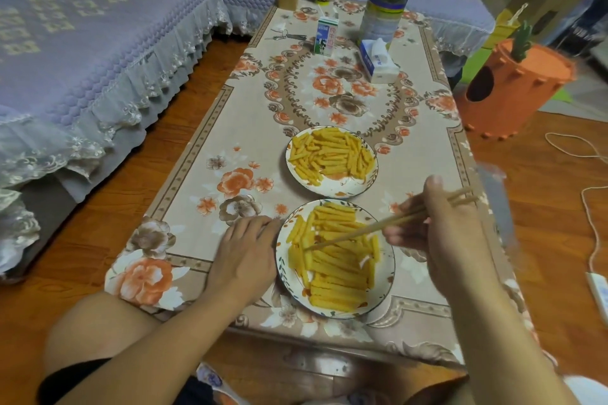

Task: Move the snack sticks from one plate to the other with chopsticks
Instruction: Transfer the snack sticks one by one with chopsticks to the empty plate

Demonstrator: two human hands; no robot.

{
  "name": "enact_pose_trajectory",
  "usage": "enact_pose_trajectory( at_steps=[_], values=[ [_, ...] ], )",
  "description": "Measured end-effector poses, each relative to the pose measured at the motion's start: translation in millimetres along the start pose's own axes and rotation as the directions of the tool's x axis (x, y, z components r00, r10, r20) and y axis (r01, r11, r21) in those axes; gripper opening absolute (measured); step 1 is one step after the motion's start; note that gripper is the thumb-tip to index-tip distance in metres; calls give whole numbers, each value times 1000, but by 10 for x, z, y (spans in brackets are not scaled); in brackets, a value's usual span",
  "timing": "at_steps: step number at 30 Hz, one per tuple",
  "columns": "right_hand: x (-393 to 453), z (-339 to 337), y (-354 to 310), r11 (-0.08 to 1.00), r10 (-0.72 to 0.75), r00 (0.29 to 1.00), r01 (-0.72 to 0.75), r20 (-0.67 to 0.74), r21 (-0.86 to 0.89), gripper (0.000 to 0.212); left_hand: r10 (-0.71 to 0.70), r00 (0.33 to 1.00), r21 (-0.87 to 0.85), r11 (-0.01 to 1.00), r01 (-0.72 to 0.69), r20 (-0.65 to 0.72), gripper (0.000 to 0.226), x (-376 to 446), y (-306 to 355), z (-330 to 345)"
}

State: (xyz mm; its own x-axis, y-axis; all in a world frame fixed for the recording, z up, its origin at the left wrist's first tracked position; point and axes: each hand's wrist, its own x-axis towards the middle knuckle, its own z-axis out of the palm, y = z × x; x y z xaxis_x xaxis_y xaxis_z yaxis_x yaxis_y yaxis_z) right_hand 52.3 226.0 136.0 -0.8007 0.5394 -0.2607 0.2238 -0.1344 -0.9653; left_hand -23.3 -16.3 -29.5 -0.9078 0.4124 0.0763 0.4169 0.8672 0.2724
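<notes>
Right fingers (pixel 406 233) gripping chopsticks (pixel 368 232), tips touching snack sticks (pixel 335 266), left fingers (pixel 260 223) relaxed

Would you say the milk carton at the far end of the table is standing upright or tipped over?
Upright. The milk carton stands on its base on the table, with its printed front facing the camera and its top pointing up.

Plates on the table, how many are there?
2. The near plate sits between the left hand and right hand, with the chopsticks reaching into it. The far plate lies just beyond it. Both hold snack sticks.
</notes>
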Motion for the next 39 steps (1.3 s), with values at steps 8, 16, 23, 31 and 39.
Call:
enact_pose_trajectory(
  at_steps=[8,16,23,31,39],
  values=[
    [-296,81,263,989,-52,999,53,9,-139,47,5,1000,-11,1000,-5,3,52,-11,-2,0],
    [-171,104,127,983,-122,991,129,56,-128,47,3,1000,3,1000,-3,14,48,-4,-28,21],
    [608,232,-80,933,-360,926,355,-115,-59,34,6,1000,17,1000,-6,20,50,-1,-21,12],
    [1207,482,-69,861,-416,908,408,42,-304,29,-5,1000,-7,1000,5,23,51,17,-7,-5],
    [1348,383,-124,858,-422,906,409,27,-312,35,-7,999,-6,1000,7,32,50,21,-7,-6]
  ],
)
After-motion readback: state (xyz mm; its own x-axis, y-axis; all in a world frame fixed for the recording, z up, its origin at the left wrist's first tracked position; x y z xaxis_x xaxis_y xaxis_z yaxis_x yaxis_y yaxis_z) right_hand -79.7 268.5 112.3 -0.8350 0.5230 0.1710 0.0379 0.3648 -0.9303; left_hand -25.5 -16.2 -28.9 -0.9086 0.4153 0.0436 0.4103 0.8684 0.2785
